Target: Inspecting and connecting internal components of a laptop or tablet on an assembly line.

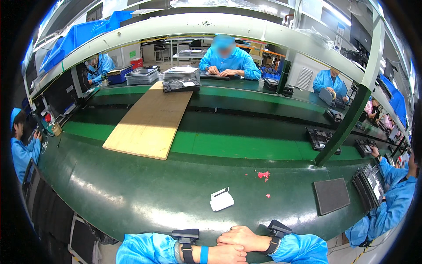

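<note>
My left hand [228,254] and my right hand [241,237] rest against each other at the near edge of the green workbench [145,193]. The right one lies across the left, its fingers closed together over the back of it. Curled fingers show on my left hand, and no object is visible in either. Each wrist wears a black strap with a small black box, and a blue band [204,254] circles my left wrist. Just beyond my hands lies a small white piece [222,199] with a dark slot. Red scraps [263,175] are scattered to its right.
A wooden board [147,123] spans the bench's green strips, a black device [181,85] at its far end. A dark flat pad [331,196] lies right, beside stacked black units [368,187] near a co-worker. A green post [345,125] rises there. Other people work around the bench.
</note>
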{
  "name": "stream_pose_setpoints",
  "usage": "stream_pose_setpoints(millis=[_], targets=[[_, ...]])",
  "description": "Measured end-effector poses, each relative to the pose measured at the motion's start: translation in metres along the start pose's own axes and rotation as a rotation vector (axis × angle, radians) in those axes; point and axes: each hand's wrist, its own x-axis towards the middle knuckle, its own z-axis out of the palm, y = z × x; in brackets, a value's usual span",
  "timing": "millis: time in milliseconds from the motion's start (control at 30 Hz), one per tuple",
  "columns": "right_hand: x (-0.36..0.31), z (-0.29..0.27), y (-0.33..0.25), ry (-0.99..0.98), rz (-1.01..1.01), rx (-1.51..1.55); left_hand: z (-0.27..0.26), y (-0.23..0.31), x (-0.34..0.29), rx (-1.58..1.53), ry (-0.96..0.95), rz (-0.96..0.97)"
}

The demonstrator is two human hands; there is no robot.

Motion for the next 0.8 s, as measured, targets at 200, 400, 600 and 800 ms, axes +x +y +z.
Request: stream_pose_setpoints(millis=[200,400,600,800], targets=[[-0.0009,0.0006,-0.0008,0.001,0.002,-0.005,-0.0005,0.0006,0.0006,0.007,-0.010,0.001],[-0.0003,-0.0017,-0.0020,0.005,-0.003,-0.006,-0.0008,0.0005,0.0008,0.011,-0.009,0.004],[-0.0002,-0.0009,-0.0009,0.000,-0.005,0.005,-0.0006,0.0005,0.0001,0.014,-0.014,0.006],[0.0004,-0.0023,-0.0021,0.013,-0.006,0.019,-0.0014,0.0006,0.0007,0.021,-0.030,0.002]])
